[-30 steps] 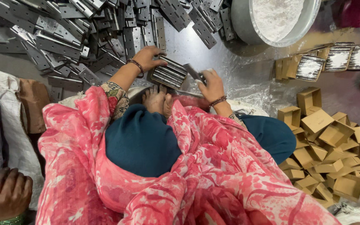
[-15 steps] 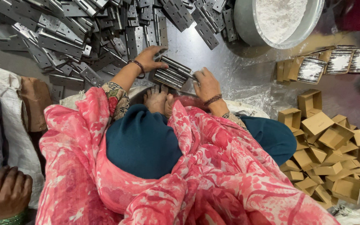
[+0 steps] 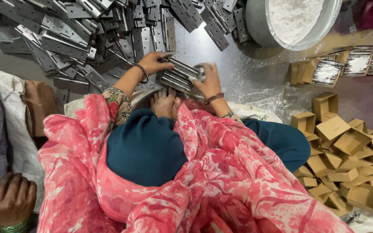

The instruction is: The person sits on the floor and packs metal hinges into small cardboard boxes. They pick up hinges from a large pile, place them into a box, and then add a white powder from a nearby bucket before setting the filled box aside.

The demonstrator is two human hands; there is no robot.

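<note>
Head: basin [image 3: 260, 26] holds white powder [image 3: 294, 15] (heaped).

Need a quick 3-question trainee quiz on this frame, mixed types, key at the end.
1. True or false: both hands grip the stack of grey metal hinges.
2. What fills the round metal basin? A) white powder B) water C) screws
3. On which side of the person does the heap of small brown cardboard boxes lie?

Key:
1. True: the left hand holds one end and the right hand the other.
2. A
3. The person's right.
</note>
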